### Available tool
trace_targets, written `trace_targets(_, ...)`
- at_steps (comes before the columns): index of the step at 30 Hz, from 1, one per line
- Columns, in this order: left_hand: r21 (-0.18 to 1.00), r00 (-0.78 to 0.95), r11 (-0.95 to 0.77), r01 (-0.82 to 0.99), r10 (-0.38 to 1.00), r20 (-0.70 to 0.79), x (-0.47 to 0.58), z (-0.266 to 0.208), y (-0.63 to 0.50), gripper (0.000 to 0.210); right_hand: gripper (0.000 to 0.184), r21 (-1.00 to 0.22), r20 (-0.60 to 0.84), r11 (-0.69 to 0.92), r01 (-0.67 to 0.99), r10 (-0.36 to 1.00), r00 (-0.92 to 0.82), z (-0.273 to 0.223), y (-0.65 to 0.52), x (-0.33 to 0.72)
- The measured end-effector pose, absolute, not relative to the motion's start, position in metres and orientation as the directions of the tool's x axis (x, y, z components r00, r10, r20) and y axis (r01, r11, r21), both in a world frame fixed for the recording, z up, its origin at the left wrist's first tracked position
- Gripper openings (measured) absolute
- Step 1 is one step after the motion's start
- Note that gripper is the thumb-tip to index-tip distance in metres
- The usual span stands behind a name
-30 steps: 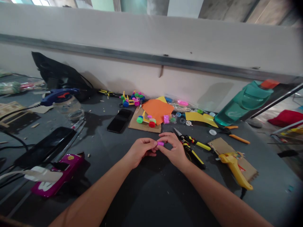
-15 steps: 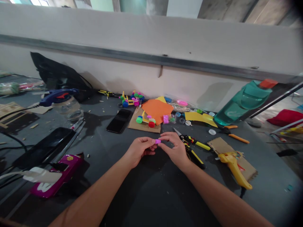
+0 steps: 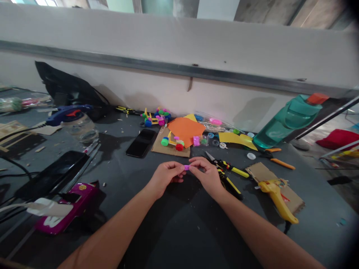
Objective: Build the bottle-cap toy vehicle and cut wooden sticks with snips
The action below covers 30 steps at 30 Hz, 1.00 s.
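Note:
Between my two hands is a small purple piece (image 3: 186,167), too small to make out its kind. My left hand (image 3: 166,178) pinches its left end, and my right hand (image 3: 206,175) closes thumb and fingers on its right end. Beyond them, a little toy car (image 3: 173,142) with green and red wheels rests on a cardboard piece (image 3: 159,148). Just right of my right hand lie pliers (image 3: 230,185) with black and yellow handles and a second yellow-handled cutting tool (image 3: 235,170).
A yellow glue gun (image 3: 276,196) lies on cardboard at right, near orange-handled pliers (image 3: 277,160) and a leaning teal bottle (image 3: 286,121). A phone (image 3: 141,143) lies left of the cardboard. A magenta power strip (image 3: 67,211) and a blue glue gun (image 3: 68,115) occupy the left side.
My right thumb and fingers have closed in on the right end of the purple piece. My left hand stays almost where it was.

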<state>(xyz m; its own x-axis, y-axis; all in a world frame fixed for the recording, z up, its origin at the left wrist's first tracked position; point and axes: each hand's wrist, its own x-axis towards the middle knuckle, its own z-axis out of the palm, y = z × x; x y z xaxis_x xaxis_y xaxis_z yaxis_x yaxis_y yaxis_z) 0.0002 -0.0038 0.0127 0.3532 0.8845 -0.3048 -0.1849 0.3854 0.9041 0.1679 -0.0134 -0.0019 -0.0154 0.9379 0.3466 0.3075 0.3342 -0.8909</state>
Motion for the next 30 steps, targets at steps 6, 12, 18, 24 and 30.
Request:
trace_targets(6,0.919,0.337,0.357,-0.170,0.897,-0.286,0.0006,0.0124,-0.0034,0.024,0.006,-0.896,0.345,0.334,0.293,0.938,-0.013,-0.0025,-0.0133,0.1679)
trace_targets(12,0.900,0.334,0.410,-0.146,0.877,-0.345,0.0007,0.0118,-0.0037,0.037,0.005,-0.754,0.512,0.464,0.465,0.858,-0.025,0.0028,-0.0175,0.1680)
trace_targets(18,0.904,0.373,0.401,-0.149,0.869,-0.324,-0.0006,0.0098,-0.0036,0.030,0.010,-0.570,0.613,0.575,0.587,0.773,-0.162,0.0048,-0.0203,0.1690)
trace_targets(24,0.916,0.389,0.372,-0.152,0.874,-0.290,-0.0012,0.0090,-0.0033,0.026,0.021,-0.545,0.604,0.598,0.588,0.766,-0.219,0.0030,-0.0180,0.1687)
trace_targets(30,0.911,0.390,0.379,-0.160,0.872,-0.294,-0.0015,0.0098,-0.0034,0.024,0.012,-0.576,0.600,0.568,0.588,0.782,-0.168,0.0030,-0.0174,0.1690)
